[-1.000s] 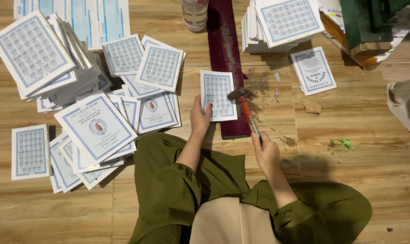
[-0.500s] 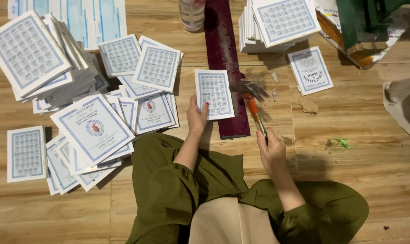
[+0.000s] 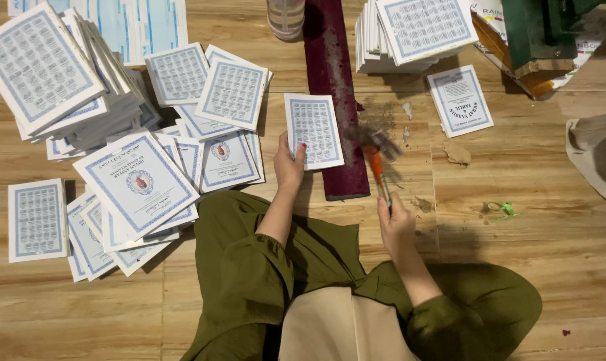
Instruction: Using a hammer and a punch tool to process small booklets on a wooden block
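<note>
My left hand (image 3: 289,163) holds a small white booklet (image 3: 314,130) with a blue patterned cover by its lower left corner. The booklet lies partly over a dark red strip (image 3: 332,73) on the wooden floor. My right hand (image 3: 396,224) grips the orange handle of a hammer (image 3: 375,152). Its metal head is blurred and hangs just right of the booklet, above the strip's right edge.
Many similar booklets lie in loose heaps at the left (image 3: 139,184) and in a stack at the far left top (image 3: 39,63). Another neat stack (image 3: 410,30) stands at top right beside a single booklet (image 3: 460,100), a green machine (image 3: 540,33) and a jar (image 3: 286,17).
The hammer head has swung from near the booklet's edge out to the right and lower, and is blurred. My left hand has kept the booklet in place on the strip.
</note>
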